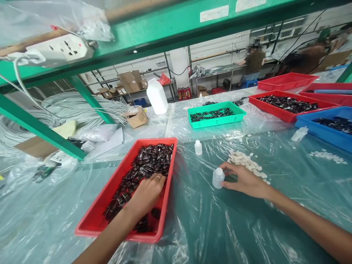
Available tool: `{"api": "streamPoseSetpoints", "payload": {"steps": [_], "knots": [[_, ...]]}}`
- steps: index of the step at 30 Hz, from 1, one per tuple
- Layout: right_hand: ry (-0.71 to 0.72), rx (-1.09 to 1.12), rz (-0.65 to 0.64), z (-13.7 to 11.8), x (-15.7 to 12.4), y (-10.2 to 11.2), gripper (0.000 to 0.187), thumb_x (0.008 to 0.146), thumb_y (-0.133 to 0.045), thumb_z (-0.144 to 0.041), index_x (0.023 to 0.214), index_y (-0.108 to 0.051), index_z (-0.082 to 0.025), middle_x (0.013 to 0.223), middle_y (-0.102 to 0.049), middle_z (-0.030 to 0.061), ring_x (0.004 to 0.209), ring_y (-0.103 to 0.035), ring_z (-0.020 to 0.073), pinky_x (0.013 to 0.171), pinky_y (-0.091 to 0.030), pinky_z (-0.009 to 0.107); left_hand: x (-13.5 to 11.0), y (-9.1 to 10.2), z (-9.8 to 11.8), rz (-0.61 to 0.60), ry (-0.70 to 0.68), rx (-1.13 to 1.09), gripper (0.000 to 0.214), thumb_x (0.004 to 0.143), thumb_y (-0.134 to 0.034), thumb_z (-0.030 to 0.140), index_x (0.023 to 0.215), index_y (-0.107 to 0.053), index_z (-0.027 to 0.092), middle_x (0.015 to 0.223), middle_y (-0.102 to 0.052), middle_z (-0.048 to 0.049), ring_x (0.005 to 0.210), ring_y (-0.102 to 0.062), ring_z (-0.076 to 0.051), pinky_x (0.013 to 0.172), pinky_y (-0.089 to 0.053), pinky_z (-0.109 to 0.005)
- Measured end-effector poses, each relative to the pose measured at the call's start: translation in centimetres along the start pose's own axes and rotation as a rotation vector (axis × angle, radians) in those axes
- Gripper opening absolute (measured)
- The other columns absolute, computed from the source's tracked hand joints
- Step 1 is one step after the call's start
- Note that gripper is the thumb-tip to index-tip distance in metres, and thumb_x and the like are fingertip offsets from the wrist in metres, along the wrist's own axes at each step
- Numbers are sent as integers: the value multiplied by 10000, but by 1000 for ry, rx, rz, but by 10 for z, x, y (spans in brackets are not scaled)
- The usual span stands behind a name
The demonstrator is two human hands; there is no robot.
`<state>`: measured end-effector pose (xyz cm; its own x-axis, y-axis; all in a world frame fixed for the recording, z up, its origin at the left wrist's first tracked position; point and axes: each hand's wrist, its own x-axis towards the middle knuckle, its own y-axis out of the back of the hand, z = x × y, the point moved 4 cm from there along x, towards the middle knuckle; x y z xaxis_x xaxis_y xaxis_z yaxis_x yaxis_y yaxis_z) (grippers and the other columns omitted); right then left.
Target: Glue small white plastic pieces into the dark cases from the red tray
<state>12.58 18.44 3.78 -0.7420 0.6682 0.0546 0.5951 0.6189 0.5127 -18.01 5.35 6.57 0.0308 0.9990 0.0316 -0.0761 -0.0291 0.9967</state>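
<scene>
My left hand [148, 190] reaches into a red tray [92, 216] filled with small shiny black parts [148, 161]. Its fingers are curled down among the parts, and what they hold, if anything, is hidden. Thumb and forefinger of my right hand [244, 179] close around a small translucent white plastic bottle [218, 178], which is slightly tilted at the table surface; I cannot tell if it touches. A pile of flat whitish pieces [243, 160] lies just beyond that hand. Another small white bottle [198, 147] stands between the tray and the pile.
Behind are a green tray [217, 122], a red tray [291, 116] and a blue tray [330, 128], all with black parts. A large white jug [157, 96] stands at the back. Green shelf framing [165, 33] crosses overhead, bearing a power strip [60, 49]. A person [254, 60] is far off.
</scene>
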Motion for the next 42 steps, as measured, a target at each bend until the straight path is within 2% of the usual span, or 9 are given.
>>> {"api": "streamPoseSetpoints", "payload": {"steps": [3, 6, 10, 13, 18, 25, 28, 34, 42], "knots": [[57, 109, -14, -6, -2, 7, 308, 903, -681, -471, 1099, -621, -240, 1148, -692, 60, 1076, -684, 230, 1008, -540, 378, -21, 20, 15, 169, 86, -176, 164, 975, -473, 107, 1013, -625, 154, 1022, -677, -116, 967, -679, -282, 845, -562, -455], [86, 178, -2, -8, -11, 13, 338, 951, -626, -466, 1208, -600, -249, 1198, -656, 77, 1016, -691, 212, 899, -588, 353, -42, 20, 67, 286, 93, -492, 143, 1015, -433, 263, 1093, -547, 224, 1043, -655, -83, 886, -685, -225, 813, -575, -370], [102, 200, 18, -6, -24, 20, 373, 956, -613, -460, 1276, -603, -268, 1258, -616, 90, 1031, -668, 220, 770, -594, 315, -30, -26, 155, 140, 87, -1145, 293, 1013, -433, 453, 924, -570, 210, 816, -624, -51, 689, -662, -175, 547, -579, -249], [91, 145, 25, -4, -28, 27, 345, 924, -674, -415, 1247, -643, -297, 1271, -629, 63, 1125, -635, 230, 858, -557, 315, 3, -55, 186, 47, 140, -1375, 339, 1014, -441, 466, 918, -594, 179, 735, -599, -24, 586, -594, -139, 481, -546, -227], [53, 64, 69, -3, -30, 38, 289, 922, -680, -371, 1201, -614, -329, 1202, -649, 25, 1022, -652, 193, 804, -536, 287, 39, -63, 162, 141, 274, -1503, 284, 1002, -556, 435, 1023, -654, 169, 729, -601, 19, 538, -571, -91, 530, -533, -202], [71, -133, 113, -1, -29, 39, 287, 914, -688, -352, 1189, -608, -348, 1164, -694, 18, 958, -685, 206, 711, -529, 283, 28, -60, 150, 274, 270, -1521, 37, 938, -685, 250, 963, -699, 226, 949, -719, -18, 863, -691, -155, 731, -615, -228], [145, -161, 147, -5, -30, 38, 323, 883, -722, -320, 1186, -609, -339, 1184, -704, 31, 1064, -692, 240, 788, -563, 305, 28, -60, 151, 304, 202, -1504, 97, 936, -650, 175, 971, -688, 258, 1019, -704, -10, 943, -679, -171, 746, -636, -249], [235, -238, 171, -15, -32, 35, 335, 884, -724, -284, 1192, -604, -335, 1204, -705, 49, 1140, -684, 259, 866, -589, 334, 27, -56, 145, 383, -18, -1203, 358, 958, -562, 66, 1189, -652, 323, 1063, -690, -7, 849, -685, -138, 708, -624, -218], [299, -372, 223, -24, -41, 38, 340, 914, -702, -305, 1237, -607, -358, 1247, -662, 58, 1122, -685, 254, 853, -619, 337, 29, -49, 146, 432, -101, -1085, 344, 944, -579, 30, 1172, -655, 276, 1049, -692, -20, 913, -669, -138, 690, -609, -183]]}}
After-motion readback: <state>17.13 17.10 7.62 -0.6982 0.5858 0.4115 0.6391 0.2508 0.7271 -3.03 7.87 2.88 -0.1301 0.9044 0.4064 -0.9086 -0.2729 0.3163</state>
